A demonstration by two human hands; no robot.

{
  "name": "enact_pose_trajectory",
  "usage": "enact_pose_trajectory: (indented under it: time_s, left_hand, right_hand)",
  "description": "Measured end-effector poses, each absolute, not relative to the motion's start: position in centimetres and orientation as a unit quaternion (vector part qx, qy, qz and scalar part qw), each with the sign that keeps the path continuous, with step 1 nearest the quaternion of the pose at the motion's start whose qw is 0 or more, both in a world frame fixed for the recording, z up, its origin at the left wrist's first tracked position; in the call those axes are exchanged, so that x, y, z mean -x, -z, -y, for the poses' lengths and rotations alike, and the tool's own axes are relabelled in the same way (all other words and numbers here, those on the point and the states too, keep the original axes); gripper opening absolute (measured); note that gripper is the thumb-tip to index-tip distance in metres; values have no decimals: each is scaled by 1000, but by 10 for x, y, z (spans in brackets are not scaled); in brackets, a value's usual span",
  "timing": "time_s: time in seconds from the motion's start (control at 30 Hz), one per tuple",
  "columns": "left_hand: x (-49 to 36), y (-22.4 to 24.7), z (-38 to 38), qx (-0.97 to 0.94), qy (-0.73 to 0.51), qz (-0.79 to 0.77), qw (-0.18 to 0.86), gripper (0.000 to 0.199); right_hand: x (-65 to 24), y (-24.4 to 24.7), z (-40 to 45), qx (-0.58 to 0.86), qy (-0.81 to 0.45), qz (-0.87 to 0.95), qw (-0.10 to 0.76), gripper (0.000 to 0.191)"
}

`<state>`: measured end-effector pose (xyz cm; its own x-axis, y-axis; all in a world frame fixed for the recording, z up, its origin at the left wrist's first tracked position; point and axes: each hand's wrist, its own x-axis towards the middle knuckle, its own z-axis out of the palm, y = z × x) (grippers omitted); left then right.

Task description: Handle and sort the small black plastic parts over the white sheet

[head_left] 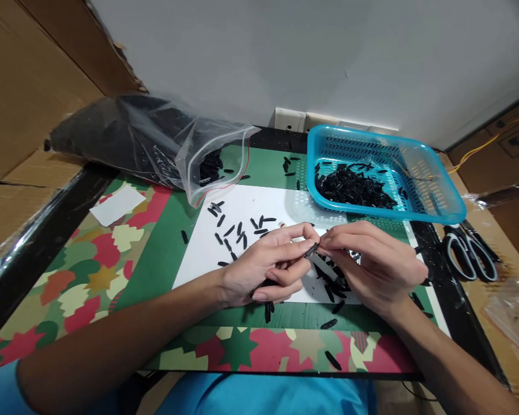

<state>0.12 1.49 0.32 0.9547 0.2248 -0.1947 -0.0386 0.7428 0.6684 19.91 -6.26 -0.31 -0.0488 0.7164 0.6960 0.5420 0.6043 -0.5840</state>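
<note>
My left hand (pixel 270 262) is closed around small black pieces, with one black piece (pixel 311 250) pinched between thumb and forefinger. The fingertips of my right hand (pixel 365 259) are pressed together against the end of that same piece. Both hands meet above a white sheet (pixel 194 262), where many slim black pieces (pixel 228 231) lie scattered left of my hands. More pieces lie partly hidden beneath my right hand. What else my left palm holds is mostly covered by the fingers.
A blue plastic basket (pixel 452 210) with a heap of black pieces stands at the back right. An open zip bag (pixel 125 135) full of black pieces lies at the back left. Scissors (pixel 469 253) rest at the right, near a clear plastic bag (pixel 512 314). A white paper scrap (pixel 117 206) is at left.
</note>
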Motion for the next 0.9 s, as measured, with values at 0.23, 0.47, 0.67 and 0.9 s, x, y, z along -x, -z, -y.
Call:
enact_pose_trajectory:
  time_s: [0.23,0.47,0.67,0.9]
  left_hand:
    - [-1,-2,-12,-352,-83,-144,921,16]
    - [0,-1,-11,-340,-83,-146,925,18]
    - [-2,-1,-9,-347,-84,-141,923,20]
    - [-2,1,-8,-347,-78,-160,921,19]
  right_hand:
    - [-197,1,63,449,-90,711,533,22]
    - [-196,4,63,451,-80,712,533,24]
    - [-196,6,65,452,-49,713,534,27]
    - [-199,10,62,448,-39,748,488,22]
